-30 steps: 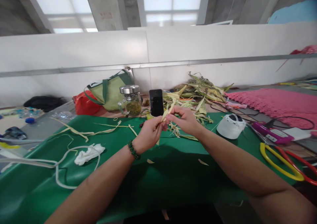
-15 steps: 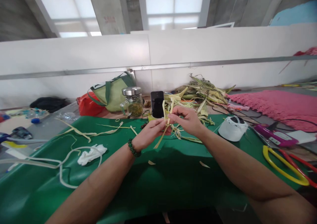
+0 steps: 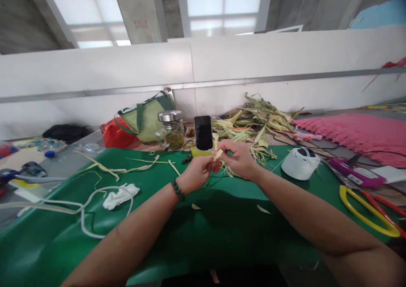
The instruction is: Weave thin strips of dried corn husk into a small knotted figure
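Carefully, we should say, is how to work the pale husk strip [image 3: 218,154], pinched by the fingertips of our left hand [image 3: 195,173] and right hand [image 3: 239,160] at the clock's centre, above the green tabletop [image 3: 222,223]. Being thin, it probably wants light, even tension, with our hands close together so it doesn't split. Towards ten o'clock from it stands the glass jar [image 3: 174,135], metal lid [image 3: 169,116] on, yellow-green bits inside; the green bag [image 3: 150,122] hides its contents. At three sits the white tub [image 3: 298,166], contents unclear.
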Motion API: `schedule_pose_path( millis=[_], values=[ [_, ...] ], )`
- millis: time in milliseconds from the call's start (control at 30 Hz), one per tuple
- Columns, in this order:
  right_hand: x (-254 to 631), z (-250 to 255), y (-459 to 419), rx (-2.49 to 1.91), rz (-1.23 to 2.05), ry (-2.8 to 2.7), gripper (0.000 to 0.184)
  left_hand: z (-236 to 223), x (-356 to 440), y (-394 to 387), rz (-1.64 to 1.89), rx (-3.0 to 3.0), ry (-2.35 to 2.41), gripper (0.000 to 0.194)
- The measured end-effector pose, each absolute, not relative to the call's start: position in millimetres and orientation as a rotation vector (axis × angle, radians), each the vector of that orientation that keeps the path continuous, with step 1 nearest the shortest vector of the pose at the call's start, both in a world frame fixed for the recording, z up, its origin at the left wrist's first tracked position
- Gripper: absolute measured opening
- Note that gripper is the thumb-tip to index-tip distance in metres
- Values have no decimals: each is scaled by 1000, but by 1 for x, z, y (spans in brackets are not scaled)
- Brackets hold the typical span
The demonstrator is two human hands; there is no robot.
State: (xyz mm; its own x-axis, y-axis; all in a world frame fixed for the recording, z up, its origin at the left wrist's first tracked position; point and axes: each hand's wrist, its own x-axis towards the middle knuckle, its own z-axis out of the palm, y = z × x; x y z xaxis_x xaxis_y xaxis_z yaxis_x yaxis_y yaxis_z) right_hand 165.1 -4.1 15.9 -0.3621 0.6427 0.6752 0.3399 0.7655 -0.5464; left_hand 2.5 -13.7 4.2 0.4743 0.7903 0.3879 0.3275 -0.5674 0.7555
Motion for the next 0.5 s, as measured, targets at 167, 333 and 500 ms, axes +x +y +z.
schedule_pose_path(
  millis=[167, 333, 500],
  values=[
    [169, 16, 8, -785, 354, -1880, 20, 6, 1, -12, 927, 1841, 805, 30],
    [165, 13, 2, -654, 280, -1937, 21, 5, 1, -16, 981, 2072, 973, 31],
    [161, 9, 4, -702, 341, -1919, 13, 0, 2, -10, 990, 2031, 1029, 32]
  ],
)
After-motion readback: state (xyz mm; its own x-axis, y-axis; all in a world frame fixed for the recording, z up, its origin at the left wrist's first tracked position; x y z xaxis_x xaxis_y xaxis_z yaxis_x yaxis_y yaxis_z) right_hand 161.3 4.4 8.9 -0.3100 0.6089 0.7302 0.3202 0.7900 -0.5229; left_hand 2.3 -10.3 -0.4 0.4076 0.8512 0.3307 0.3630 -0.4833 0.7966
